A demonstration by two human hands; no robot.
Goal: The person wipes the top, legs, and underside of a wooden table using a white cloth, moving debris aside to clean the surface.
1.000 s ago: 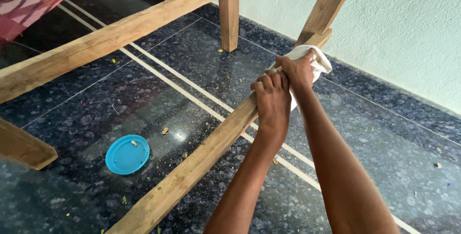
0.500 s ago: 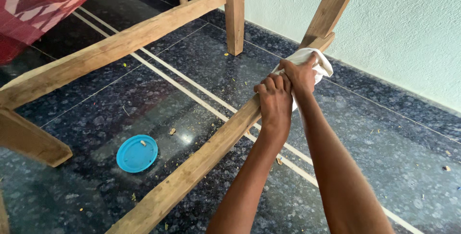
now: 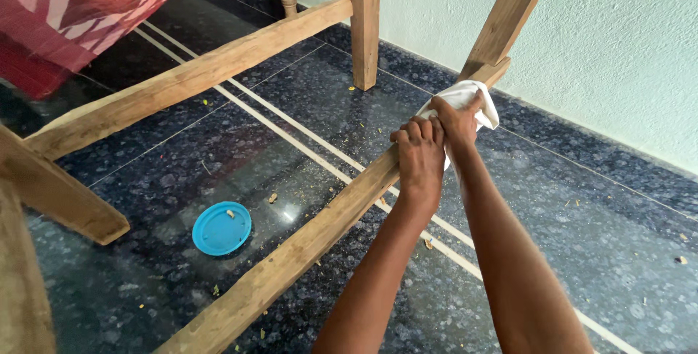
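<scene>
We're pressing a white cloth (image 3: 476, 103) onto the upper end of the lower wooden rail (image 3: 305, 241), just below the slanted leg (image 3: 509, 16). Our right hand (image 3: 454, 118) is clamping its grip around the cloth; our left hand (image 3: 420, 154) is curling shut over the rail just beside it. We're risking splinters on this rough wood, and crumbs are littering the floor (image 3: 596, 208) near a blue lid (image 3: 222, 228).

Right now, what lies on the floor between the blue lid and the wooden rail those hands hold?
Head view: only dark floor with small crumbs between blue lid and rail.
</scene>
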